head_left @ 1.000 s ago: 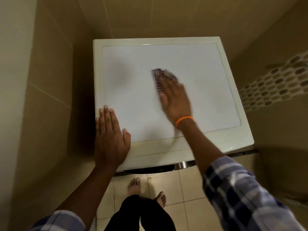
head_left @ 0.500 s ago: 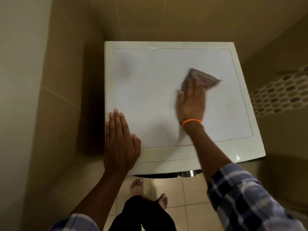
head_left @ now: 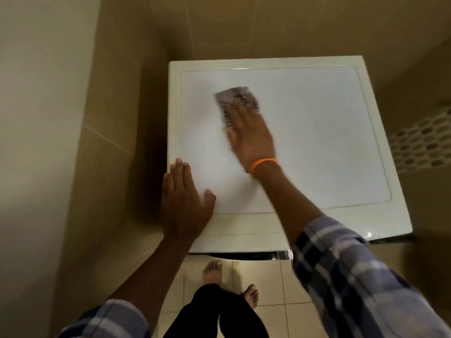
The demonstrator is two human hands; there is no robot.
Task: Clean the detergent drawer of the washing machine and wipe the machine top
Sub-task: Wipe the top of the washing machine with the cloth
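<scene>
On the machine top (head_left: 317, 142), right hand (head_left: 251, 140) presses cloth (head_left: 234, 98) — left hand (head_left: 183, 203) rests flat, fingers straight.

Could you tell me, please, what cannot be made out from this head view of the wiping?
- Detergent drawer: on the machine's front, hidden below the washing machine top.
- Checked cloth: motion-blurred, and its near part lies under the right hand, so its pattern and size are unclear.
- Right hand's fingers: smeared by motion.
- Front left corner of the top: covered by the flat left hand.
- Whether the top is wet or clean: too dim to tell.
</scene>
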